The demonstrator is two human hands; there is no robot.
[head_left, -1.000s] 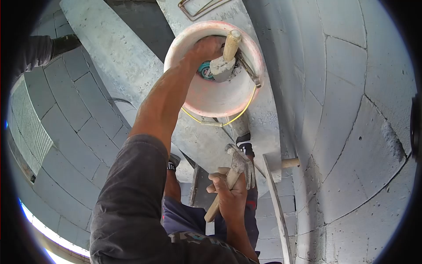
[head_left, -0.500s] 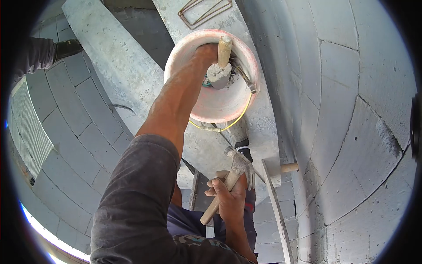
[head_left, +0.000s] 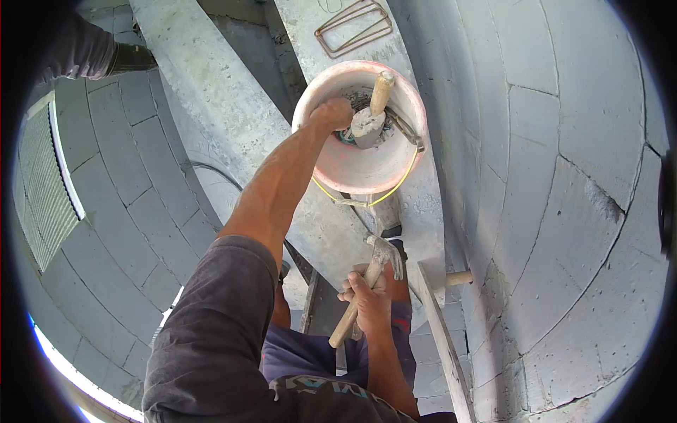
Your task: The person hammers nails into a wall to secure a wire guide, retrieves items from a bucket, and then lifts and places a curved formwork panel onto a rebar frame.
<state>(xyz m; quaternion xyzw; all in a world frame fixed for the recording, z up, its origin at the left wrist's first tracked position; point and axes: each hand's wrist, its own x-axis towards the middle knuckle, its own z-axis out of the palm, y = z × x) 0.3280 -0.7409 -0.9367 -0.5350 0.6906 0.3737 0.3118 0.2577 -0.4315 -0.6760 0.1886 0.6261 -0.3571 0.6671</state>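
Observation:
My left hand (head_left: 334,113) is inside a whitish bucket (head_left: 338,173) near its left wall, fingers curled downward; what they hold is hidden. Beside it in the bucket stands a tool with a wooden handle (head_left: 382,92) and a grey, crusted head (head_left: 368,125). Dark, thin pieces like nails (head_left: 358,99) lie at the bottom. A metal tool (head_left: 405,130) leans on the right inner wall. Lower down, my right hand (head_left: 371,299) is wrapped round the wooden handle of a claw hammer (head_left: 384,254), its head pointing up and away from me.
The bucket stands on a grey plank (head_left: 416,211); another plank (head_left: 204,77) slants at the left. A bent metal rod frame (head_left: 354,28) lies beyond the bucket. Block walls curve along both sides. A wooden strip (head_left: 444,338) leans at lower right. Another person's leg (head_left: 84,53) shows upper left.
My left hand has risen from deeper in the bucket toward its left wall, showing more of the contents. My right hand keeps its hold on the hammer. The view has shifted slightly.

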